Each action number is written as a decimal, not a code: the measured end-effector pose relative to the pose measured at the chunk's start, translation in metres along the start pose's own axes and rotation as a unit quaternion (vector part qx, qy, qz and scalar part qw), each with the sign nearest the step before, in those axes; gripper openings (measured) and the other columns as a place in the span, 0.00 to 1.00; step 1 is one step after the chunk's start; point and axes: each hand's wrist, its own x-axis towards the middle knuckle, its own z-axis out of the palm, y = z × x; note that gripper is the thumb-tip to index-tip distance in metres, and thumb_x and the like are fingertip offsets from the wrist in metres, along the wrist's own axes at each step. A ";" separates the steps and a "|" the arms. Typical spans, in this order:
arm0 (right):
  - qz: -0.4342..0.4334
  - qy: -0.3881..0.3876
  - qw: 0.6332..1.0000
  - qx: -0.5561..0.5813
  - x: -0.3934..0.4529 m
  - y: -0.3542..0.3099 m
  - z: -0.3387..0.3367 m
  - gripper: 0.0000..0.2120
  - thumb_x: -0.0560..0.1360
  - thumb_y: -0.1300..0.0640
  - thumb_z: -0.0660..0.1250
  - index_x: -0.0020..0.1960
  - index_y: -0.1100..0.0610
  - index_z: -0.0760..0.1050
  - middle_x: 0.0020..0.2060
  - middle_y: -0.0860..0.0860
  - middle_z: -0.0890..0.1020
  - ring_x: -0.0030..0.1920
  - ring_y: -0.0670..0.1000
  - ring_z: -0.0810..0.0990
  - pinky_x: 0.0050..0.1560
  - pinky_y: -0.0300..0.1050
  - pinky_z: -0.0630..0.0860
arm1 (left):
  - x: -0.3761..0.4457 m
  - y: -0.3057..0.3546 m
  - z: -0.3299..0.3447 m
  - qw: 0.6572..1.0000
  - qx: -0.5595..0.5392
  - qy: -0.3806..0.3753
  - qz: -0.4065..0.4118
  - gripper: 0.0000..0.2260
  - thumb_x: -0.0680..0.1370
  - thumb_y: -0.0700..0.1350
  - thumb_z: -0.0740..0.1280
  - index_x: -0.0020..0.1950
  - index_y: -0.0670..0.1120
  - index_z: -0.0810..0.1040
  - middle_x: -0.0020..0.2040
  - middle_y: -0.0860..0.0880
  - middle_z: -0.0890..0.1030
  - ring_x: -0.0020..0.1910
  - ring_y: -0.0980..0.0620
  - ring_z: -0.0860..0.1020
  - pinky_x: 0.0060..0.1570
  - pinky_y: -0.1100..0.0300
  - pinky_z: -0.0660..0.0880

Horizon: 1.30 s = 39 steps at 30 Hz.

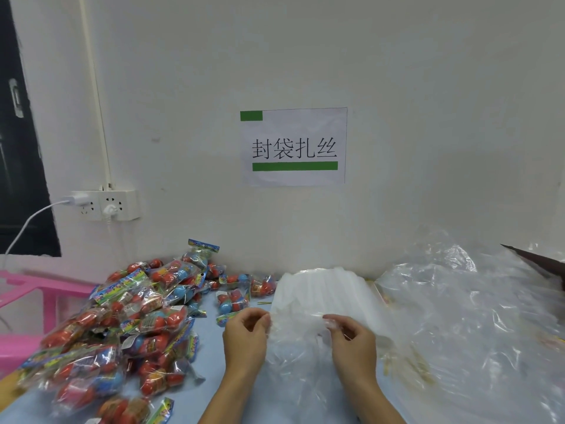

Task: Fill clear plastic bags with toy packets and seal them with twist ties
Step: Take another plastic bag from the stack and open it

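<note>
progress: early in a cycle, by the look of it. no packet sits inside the clear bag (299, 356) in hand, and no filled, tied bag can be made out; the heap of crumpled clear plastic (477, 316) at right is too tangled to read. the toy packets (128, 316) lie loose in a big pile on the left of the blue table (211, 356). a stack of flat bags (324, 295) sits against the wall, just beyond the hands. yellowish twist ties (406, 362) seem to lie under the plastic at right, blurred. filling and tying are all left to do.

hands: both forearms reach in from below. the left hand (246, 335) pinches the bag's left top edge, fingers curled. the right hand (351, 341) pinches the film at the other side of the edge, thumb against fingertips. judgement: the mouth is being teased apart.
</note>
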 end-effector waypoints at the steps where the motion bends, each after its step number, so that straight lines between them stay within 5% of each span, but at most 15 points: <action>1: 0.011 -0.004 1.000 0.003 0.001 0.000 -0.001 0.14 0.75 0.69 0.68 0.41 0.53 0.85 0.35 0.42 0.86 0.38 0.37 0.83 0.36 0.26 0.74 | 0.002 -0.001 -0.001 1.000 -0.022 -0.010 -0.019 0.09 0.78 0.35 0.69 0.41 0.46 0.82 0.32 0.50 0.83 0.34 0.49 0.79 0.38 0.57 0.78; 5: 0.095 -0.030 0.992 0.076 0.004 0.000 -0.003 0.10 0.74 0.70 0.68 0.43 0.58 0.85 0.37 0.52 0.86 0.40 0.53 0.83 0.43 0.45 0.80 | 0.003 0.002 -0.002 0.987 -0.116 -0.068 -0.093 0.06 0.81 0.36 0.65 0.55 0.45 0.76 0.43 0.45 0.81 0.27 0.54 0.78 0.26 0.61 0.75; 8: 0.124 -0.057 0.979 0.154 0.004 -0.005 0.001 0.10 0.71 0.74 0.67 0.47 0.63 0.83 0.39 0.61 0.85 0.41 0.61 0.83 0.45 0.50 0.80 | 0.002 -0.003 0.002 0.978 -0.100 -0.133 -0.123 0.08 0.81 0.42 0.66 0.59 0.49 0.77 0.54 0.46 0.81 0.46 0.48 0.83 0.39 0.56 0.80; 10: 0.137 -0.088 0.969 0.187 0.003 -0.008 0.004 0.09 0.74 0.74 0.63 0.48 0.66 0.80 0.37 0.63 0.83 0.38 0.61 0.81 0.41 0.49 0.77 | 0.000 -0.005 0.004 0.973 -0.088 -0.175 -0.122 0.06 0.79 0.41 0.69 0.54 0.46 0.83 0.51 0.43 0.84 0.49 0.44 0.83 0.44 0.52 0.80; 13: 0.145 -0.143 0.962 0.181 0.001 -0.009 0.006 0.11 0.78 0.71 0.60 0.49 0.64 0.80 0.42 0.62 0.83 0.39 0.57 0.83 0.40 0.47 0.78 | 0.002 -0.007 0.003 0.985 -0.064 -0.133 -0.088 0.03 0.77 0.39 0.71 0.45 0.44 0.84 0.45 0.43 0.85 0.47 0.42 0.84 0.48 0.48 0.81; 16: 0.143 -0.135 0.966 0.166 0.003 -0.006 -0.001 0.14 0.75 0.68 0.60 0.47 0.61 0.85 0.46 0.59 0.86 0.43 0.54 0.84 0.44 0.46 0.77 | 0.010 -0.008 0.000 0.989 -0.100 -0.053 -0.092 0.04 0.78 0.38 0.70 0.49 0.38 0.79 0.46 0.39 0.84 0.47 0.38 0.84 0.56 0.37 0.78; 22: 0.137 -0.170 0.964 0.154 0.005 -0.010 -0.014 0.12 0.73 0.46 0.69 0.52 0.48 0.85 0.53 0.49 0.86 0.56 0.52 0.84 0.53 0.50 0.74 | 0.013 -0.010 -0.001 0.994 -0.092 -0.002 -0.063 0.10 0.78 0.45 0.71 0.53 0.42 0.73 0.47 0.39 0.80 0.35 0.43 0.82 0.42 0.42 0.82; 26: 0.158 -0.262 0.941 0.146 0.001 -0.014 -0.016 0.20 0.69 0.45 0.74 0.60 0.46 0.81 0.55 0.49 0.85 0.55 0.56 0.83 0.50 0.47 0.75 | 0.012 -0.012 -0.001 0.995 -0.075 0.003 -0.067 0.14 0.76 0.47 0.73 0.52 0.45 0.69 0.34 0.44 0.78 0.24 0.51 0.77 0.26 0.56 0.73; 29: 0.147 -0.185 0.966 0.105 0.003 -0.009 -0.014 0.13 0.74 0.61 0.74 0.57 0.60 0.81 0.44 0.54 0.87 0.43 0.56 0.87 0.38 0.41 0.76 | 0.013 -0.013 -0.002 0.996 -0.058 -0.009 -0.069 0.14 0.76 0.48 0.73 0.50 0.47 0.68 0.25 0.49 0.78 0.20 0.52 0.74 0.23 0.59 0.70; 32: 0.142 -0.075 0.982 0.102 0.006 -0.005 -0.016 0.04 0.77 0.65 0.69 0.49 0.66 0.81 0.34 0.55 0.85 0.34 0.55 0.86 0.24 0.36 0.72 | 0.015 -0.011 -0.004 0.995 -0.065 0.021 -0.070 0.13 0.78 0.48 0.71 0.48 0.46 0.67 0.31 0.43 0.80 0.19 0.50 0.73 0.20 0.61 0.69; 39: 0.135 0.037 0.970 0.198 0.019 -0.006 -0.025 0.04 0.81 0.66 0.62 0.52 0.65 0.76 0.40 0.64 0.84 0.29 0.53 0.85 0.24 0.37 0.75 | 0.019 -0.005 -0.015 0.971 -0.204 0.071 -0.105 0.09 0.79 0.45 0.69 0.50 0.45 0.69 0.39 0.40 0.82 0.22 0.49 0.78 0.23 0.58 0.75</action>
